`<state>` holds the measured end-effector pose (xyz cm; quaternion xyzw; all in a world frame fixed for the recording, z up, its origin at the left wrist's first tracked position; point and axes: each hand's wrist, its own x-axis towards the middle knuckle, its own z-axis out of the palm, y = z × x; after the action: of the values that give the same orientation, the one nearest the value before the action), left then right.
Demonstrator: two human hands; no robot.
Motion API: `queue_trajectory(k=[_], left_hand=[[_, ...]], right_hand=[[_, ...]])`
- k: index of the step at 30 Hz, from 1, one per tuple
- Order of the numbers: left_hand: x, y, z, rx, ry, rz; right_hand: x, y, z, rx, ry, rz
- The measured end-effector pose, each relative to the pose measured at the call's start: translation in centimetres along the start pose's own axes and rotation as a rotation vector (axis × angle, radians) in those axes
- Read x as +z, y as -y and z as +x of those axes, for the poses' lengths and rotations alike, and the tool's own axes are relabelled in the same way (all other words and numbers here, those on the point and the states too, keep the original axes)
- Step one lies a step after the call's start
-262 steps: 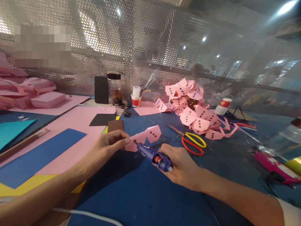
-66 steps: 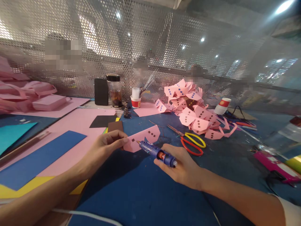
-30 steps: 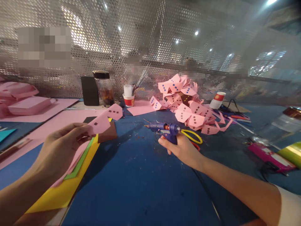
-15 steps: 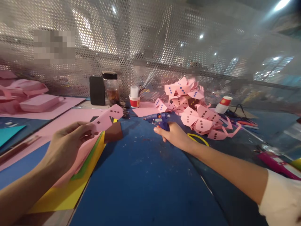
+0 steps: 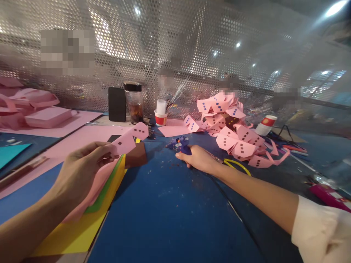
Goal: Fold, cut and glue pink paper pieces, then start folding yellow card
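My left hand [image 5: 82,171] pinches a pink paper cutout [image 5: 127,140] with small dark squares on it, held above a stack of coloured sheets. Around the handle of a blue glue gun [image 5: 179,143] my right hand [image 5: 196,159] is closed, low over the blue table [image 5: 170,212]. The nozzle points left, towards the cutout but apart from it. Beyond my right hand lies a heap of pink paper pieces [image 5: 241,140] with dark and blue squares. Coloured sheets, with a yellow one [image 5: 79,237] lowest, lie under my left hand.
A lidded jar [image 5: 135,106] and a black upright slab [image 5: 117,105] stand at the back, beside a red and white cup [image 5: 161,117]. Another paper cup [image 5: 265,125] leans at right. Pink folded paper [image 5: 49,117] sits far left. A perforated metal screen [image 5: 148,47] closes off the back.
My right hand has brought the glue gun slightly left and down, nearer the pink cutout. My left hand keeps its hold on the cutout. The whole view has shifted slightly.
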<state>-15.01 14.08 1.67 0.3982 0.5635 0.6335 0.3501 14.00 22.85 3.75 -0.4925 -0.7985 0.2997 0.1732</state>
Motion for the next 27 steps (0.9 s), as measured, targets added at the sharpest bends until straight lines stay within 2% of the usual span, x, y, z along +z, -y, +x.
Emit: queue_trajectory(k=[10,18,22,27], left_hand=[[-0.2,0.6,0.1,-0.004,-0.017,0.026],[-0.4,0.9,0.5,0.014,0.020,-0.007],[0.1,0.3,0.1,0.012,0.039,0.006],[0.8,-0.3,-0.8,0.051,0.109,0.068]], right_hand=[[0.1,-0.2,0.3,0.018,-0.011,-0.045],[0.2,-0.8,-0.2,-0.042,-0.045,0.090],[-0.2,-0.8,-1.7,-0.091,-0.057,0.159],[-0.7,0.3,-5.1,-0.136,-0.050,0.237]])
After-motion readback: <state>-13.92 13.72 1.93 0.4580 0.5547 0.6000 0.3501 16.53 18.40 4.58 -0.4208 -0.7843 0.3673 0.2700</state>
